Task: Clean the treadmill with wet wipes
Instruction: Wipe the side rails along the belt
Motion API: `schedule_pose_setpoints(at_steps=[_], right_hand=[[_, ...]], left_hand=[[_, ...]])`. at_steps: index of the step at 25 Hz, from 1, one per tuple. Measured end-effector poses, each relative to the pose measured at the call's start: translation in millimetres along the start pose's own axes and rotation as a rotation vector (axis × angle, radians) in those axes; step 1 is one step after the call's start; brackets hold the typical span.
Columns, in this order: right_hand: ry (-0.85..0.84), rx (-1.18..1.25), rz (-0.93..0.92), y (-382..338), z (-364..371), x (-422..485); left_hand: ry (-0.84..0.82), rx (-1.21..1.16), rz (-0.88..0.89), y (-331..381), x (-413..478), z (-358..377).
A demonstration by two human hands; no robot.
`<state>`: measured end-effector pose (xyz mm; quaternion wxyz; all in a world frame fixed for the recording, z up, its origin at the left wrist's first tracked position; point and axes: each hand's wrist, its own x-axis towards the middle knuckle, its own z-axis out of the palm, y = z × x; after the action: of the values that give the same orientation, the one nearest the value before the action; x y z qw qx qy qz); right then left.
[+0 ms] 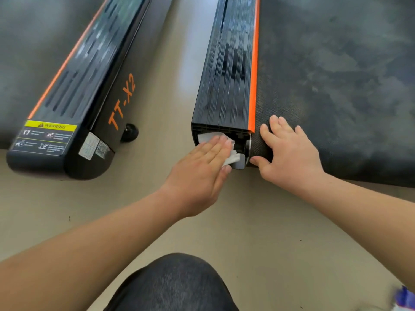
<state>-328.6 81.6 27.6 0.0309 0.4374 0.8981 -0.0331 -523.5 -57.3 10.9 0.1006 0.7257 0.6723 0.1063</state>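
Note:
A black treadmill with an orange trim strip runs up the right half; its ribbed side rail (226,70) ends open at the near end. My left hand (202,173) presses a white wet wipe (207,136) flat against that open rail end, fingers straight. The wipe shows above and beside the fingertips. My right hand (289,153) rests spread on the rear edge of the dark running belt (336,75), the thumb at the belt's end roller.
A second black treadmill (74,104), marked TT-X2 and bearing a yellow warning sticker, lies at the left with a small wheel beside it. Beige floor (168,63) separates the two. My knee (175,286) is at the bottom centre. A blurred blue-and-white object (404,297) sits bottom right.

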Motion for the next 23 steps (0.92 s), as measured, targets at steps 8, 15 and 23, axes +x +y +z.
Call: schedule_pose_setpoints(at_steps=[8, 15, 23], right_hand=[[0.175, -0.073, -0.071, 4.0, 17.5, -3.6], [0.215, -0.125, -0.105, 8.3, 23.9, -3.5], [0.237, -0.108, -0.09, 7.4, 27.0, -3.2]], left_hand=[[0.094, 0.056, 0.008, -10.8, -7.2, 12.1], [0.104, 0.078, 0.16, -13.3, -48.9, 16.7], [0.187, -0.059, 0.141, 25.6, 23.0, 0.4]])
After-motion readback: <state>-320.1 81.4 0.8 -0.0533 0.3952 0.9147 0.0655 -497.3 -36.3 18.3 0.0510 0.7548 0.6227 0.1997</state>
